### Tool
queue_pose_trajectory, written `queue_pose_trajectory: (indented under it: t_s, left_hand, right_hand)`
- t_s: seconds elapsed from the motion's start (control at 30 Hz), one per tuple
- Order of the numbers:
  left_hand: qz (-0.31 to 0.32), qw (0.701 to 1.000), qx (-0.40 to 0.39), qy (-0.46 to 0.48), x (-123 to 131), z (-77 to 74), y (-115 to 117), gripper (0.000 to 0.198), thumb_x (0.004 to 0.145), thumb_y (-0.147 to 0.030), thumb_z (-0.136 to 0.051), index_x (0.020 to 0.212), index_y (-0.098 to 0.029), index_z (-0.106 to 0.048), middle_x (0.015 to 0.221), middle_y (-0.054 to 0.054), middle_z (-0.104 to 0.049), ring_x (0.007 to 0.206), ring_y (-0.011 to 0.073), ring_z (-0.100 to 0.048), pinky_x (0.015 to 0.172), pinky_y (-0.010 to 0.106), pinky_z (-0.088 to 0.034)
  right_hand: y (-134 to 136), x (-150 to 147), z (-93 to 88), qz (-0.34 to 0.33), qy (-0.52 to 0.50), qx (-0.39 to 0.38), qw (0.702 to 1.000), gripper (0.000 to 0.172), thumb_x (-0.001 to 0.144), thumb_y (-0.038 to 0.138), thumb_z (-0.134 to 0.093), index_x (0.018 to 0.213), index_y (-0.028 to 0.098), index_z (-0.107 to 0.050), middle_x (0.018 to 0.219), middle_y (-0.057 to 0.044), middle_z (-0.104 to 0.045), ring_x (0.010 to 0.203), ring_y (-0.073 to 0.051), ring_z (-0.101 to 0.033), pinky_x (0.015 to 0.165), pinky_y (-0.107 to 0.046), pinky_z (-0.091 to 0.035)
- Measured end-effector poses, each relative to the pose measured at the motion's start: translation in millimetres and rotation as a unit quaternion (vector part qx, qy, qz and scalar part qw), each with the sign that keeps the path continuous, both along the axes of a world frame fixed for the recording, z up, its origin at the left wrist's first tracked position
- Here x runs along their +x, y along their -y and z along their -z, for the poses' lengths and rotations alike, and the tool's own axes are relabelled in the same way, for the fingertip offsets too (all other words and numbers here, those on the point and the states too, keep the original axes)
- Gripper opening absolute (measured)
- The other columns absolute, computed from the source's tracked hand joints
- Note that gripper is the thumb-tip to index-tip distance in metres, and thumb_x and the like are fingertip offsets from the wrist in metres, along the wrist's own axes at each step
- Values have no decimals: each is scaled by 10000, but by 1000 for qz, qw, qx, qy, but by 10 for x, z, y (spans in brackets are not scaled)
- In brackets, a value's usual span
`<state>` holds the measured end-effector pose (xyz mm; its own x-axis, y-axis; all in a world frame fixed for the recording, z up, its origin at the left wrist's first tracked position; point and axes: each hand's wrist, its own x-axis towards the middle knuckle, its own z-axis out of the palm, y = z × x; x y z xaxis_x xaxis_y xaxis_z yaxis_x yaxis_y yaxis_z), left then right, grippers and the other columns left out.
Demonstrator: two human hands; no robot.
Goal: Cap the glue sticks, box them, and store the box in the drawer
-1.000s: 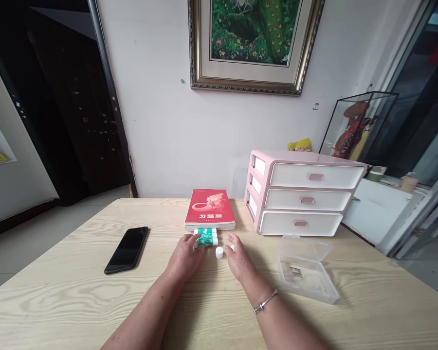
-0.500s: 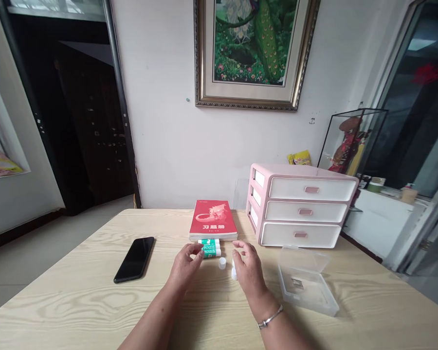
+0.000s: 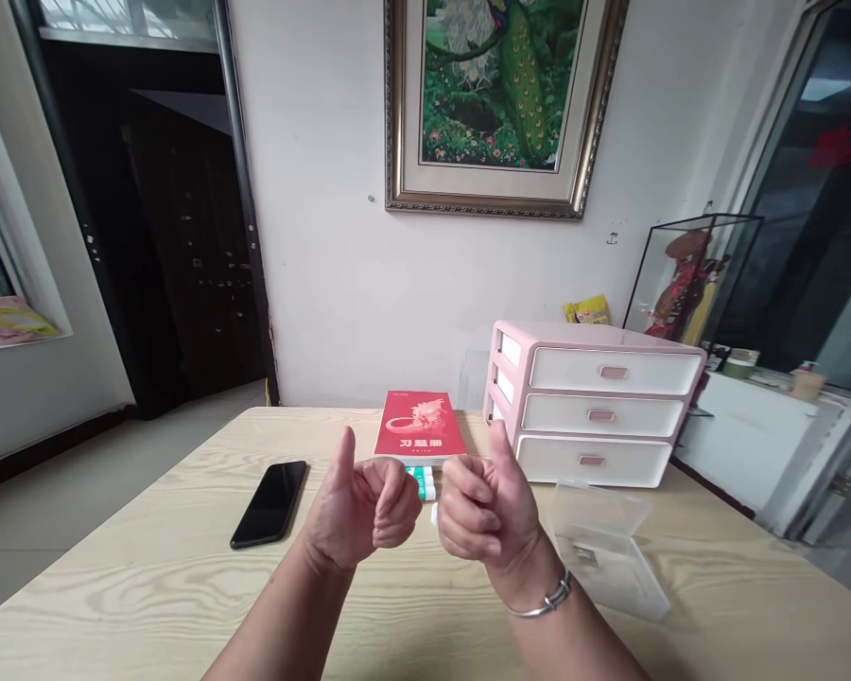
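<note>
My left hand (image 3: pixel 363 506) and my right hand (image 3: pixel 489 506) are raised above the table, fingers curled and thumbs up, and neither shows anything held. Between and behind them lie green-and-white glue sticks (image 3: pixel 424 482), mostly hidden by my hands. A small white cap (image 3: pixel 434 515) shows in the gap next to my right hand. The glue sticks rest against the front of a red paperback book (image 3: pixel 418 424). A black smartphone (image 3: pixel 268 504) lies face up to the left of my left hand.
A pink-and-white plastic drawer unit (image 3: pixel 592 407) with three drawers stands on the light wood table (image 3: pixel 148 577), right of the book. A clear plastic box (image 3: pixel 606 549) lies open in front of it. The table's far edge meets a white wall.
Both hands have lifted off the table and curled, thumbs up, where they were open near the glue sticks. They now cover most of the sticks and caps.
</note>
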<state>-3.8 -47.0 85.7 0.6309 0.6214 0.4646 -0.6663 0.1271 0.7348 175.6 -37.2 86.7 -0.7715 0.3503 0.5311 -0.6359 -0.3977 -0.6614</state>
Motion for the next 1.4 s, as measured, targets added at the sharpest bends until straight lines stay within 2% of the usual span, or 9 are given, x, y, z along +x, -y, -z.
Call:
queue_pose_trajectory:
  t_s: [0.13,0.27,0.6,0.77,0.87,0.97,1.03,1.2,1.4]
  left_hand:
    - [33,995,94,22,33,-275,7,808,838,-805,-69,477,-175,-424,424,-26,-291,349,74,-247,323,194,-205]
    - [69,990,116,36,62,-377,-81,806,802,-834,-16,465,-188,-360,407,-35,-256,330,69,-211,311,192,-177]
    - [191,971,142,-20,135,-174,-393,797,671,-910,68,429,-224,-257,373,-32,-206,331,82,-149,327,243,-115]
    - [251,953,169,-15,133,-161,-314,772,651,-929,42,441,-240,-237,370,-31,-202,323,89,-130,349,276,-86]
    - [269,945,185,-18,131,-173,-229,766,635,-941,32,452,-250,-243,375,-23,-214,321,100,-140,358,290,-90]
    - [299,932,202,-20,130,-167,-179,768,609,-966,-7,458,-257,-264,376,-12,-242,314,112,-172,350,298,-112]
    - [320,922,216,-27,125,-166,-172,770,593,-983,-57,456,-259,-281,375,-2,-269,315,118,-192,349,302,-122]
    - [313,921,221,-63,84,-208,-187,776,577,-991,-78,432,-258,-288,364,7,-272,322,121,-204,345,297,-127]
    - [285,934,203,-67,52,-249,-174,771,601,-971,-39,432,-254,-264,362,-6,-237,330,114,-173,364,294,-105]
  right_hand:
    - [-16,-49,-245,-66,-76,62,993,782,797,847,13,596,203,-384,376,82,-293,258,-56,-267,311,-171,-241]
    - [-71,-103,-309,-101,-109,106,983,795,746,884,29,570,214,-360,373,67,-311,264,-48,-239,301,-184,-211]
    - [-365,-185,-145,-146,-109,120,976,785,680,909,81,563,239,-309,395,71,-274,311,-41,-184,307,-196,-167]
    - [-277,-215,-50,-186,-118,126,967,811,614,934,88,565,236,-322,398,71,-267,333,-37,-204,320,-186,-188]
    - [-212,-182,9,-195,-71,126,970,814,593,948,57,552,233,-331,385,67,-267,344,-38,-225,332,-180,-235]
    - [-158,-131,22,-206,6,130,970,786,623,955,-34,560,233,-339,402,59,-280,365,-45,-258,343,-181,-273]
    - [-125,-121,-1,-226,-10,142,964,759,656,951,-108,575,233,-340,428,60,-280,378,-49,-267,344,-183,-278]
    - [-145,-159,-36,-225,-91,146,959,751,671,948,-115,575,233,-325,439,63,-277,375,-40,-245,337,-180,-239]
    - [-299,-129,140,-181,0,115,977,800,579,965,6,530,237,-323,370,61,-263,350,-41,-244,329,-179,-271]
